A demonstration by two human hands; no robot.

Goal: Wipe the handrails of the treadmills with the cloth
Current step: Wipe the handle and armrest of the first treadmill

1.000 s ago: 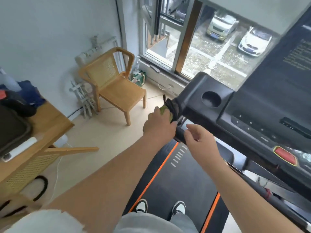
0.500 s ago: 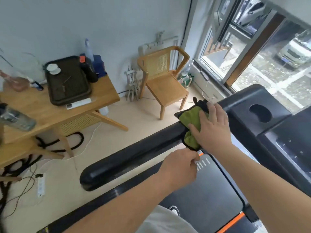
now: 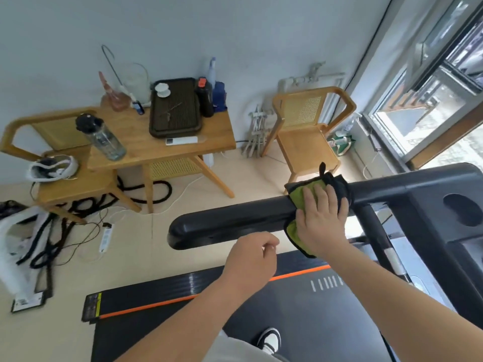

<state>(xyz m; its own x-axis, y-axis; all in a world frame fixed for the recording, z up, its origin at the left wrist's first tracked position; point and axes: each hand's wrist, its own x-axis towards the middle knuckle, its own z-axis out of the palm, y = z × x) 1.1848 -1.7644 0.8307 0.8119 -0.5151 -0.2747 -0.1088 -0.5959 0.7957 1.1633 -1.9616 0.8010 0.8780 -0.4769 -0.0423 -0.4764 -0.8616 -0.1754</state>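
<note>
The treadmill's black left handrail [image 3: 230, 223] runs across the middle of the head view. A green cloth with black edging [image 3: 298, 197] is draped over the rail near where it meets the console [image 3: 444, 205]. My right hand [image 3: 322, 218] lies on the cloth with fingers spread, pressing it around the rail. Just below the rail and not touching it, my left hand [image 3: 251, 254] hovers with loosely curled fingers and nothing in it. The rail's rounded free end points left.
I stand on the treadmill belt [image 3: 287, 322]. Beyond the rail are a wooden table [image 3: 167, 150] with a tray and bottles, a wooden chair [image 3: 305, 142], and cables and a power strip [image 3: 105, 236] on the floor. A window [image 3: 431, 100] is at right.
The cloth passed from my left hand to my right, which now presses it on the rail. My left hand dropped below the rail. My view swung left.
</note>
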